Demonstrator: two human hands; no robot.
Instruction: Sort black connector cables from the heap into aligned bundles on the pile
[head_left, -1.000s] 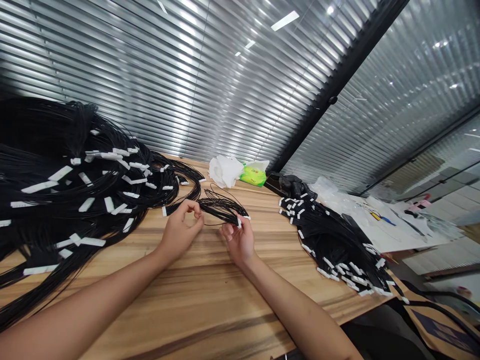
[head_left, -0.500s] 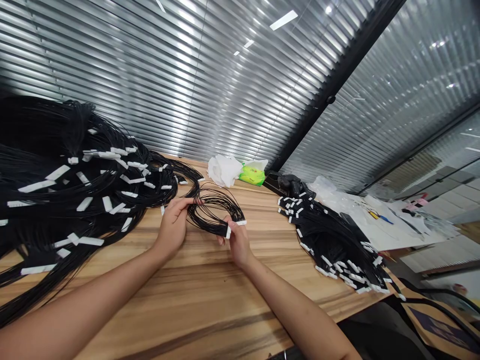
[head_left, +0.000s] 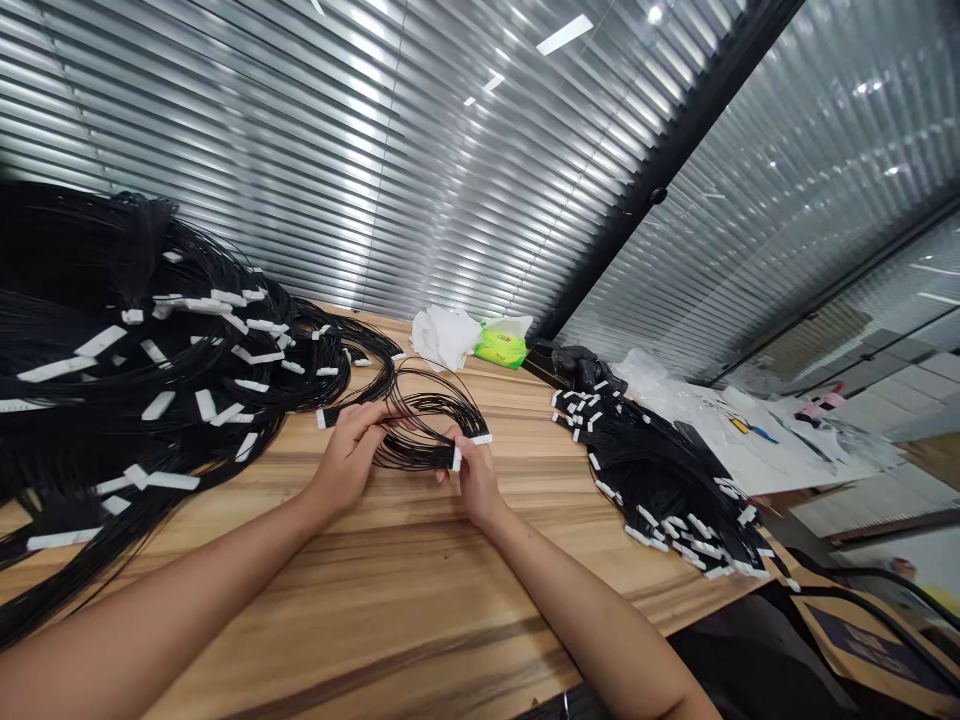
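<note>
A looped bundle of thin black wires point(head_left: 435, 405) with white connectors point(head_left: 457, 457) at its ends is held just above the table between my two hands. My right hand point(head_left: 476, 475) pinches the bundle beside the two white connectors. At the loop's left side, my left hand point(head_left: 356, 445) has its fingers closed on the wires; the fingertips are partly hidden behind strands. Past my left hand, a curved strand of wires with a white end piece point(head_left: 322, 418) lies on the table.
A large heap of black wires point(head_left: 75, 330) with white connectors covers the left side. Another wire pile point(head_left: 667, 480) lies on the right of the wooden table point(head_left: 360, 600). Crumpled white tissue point(head_left: 444, 338) and a green tissue pack point(head_left: 501, 345) sit at the back, before metallic blinds point(head_left: 315, 150).
My left hand has shifted its fingers inward along the loop, and some wires now stand up in a looser arc. My right hand keeps its pinch near the connectors.
</note>
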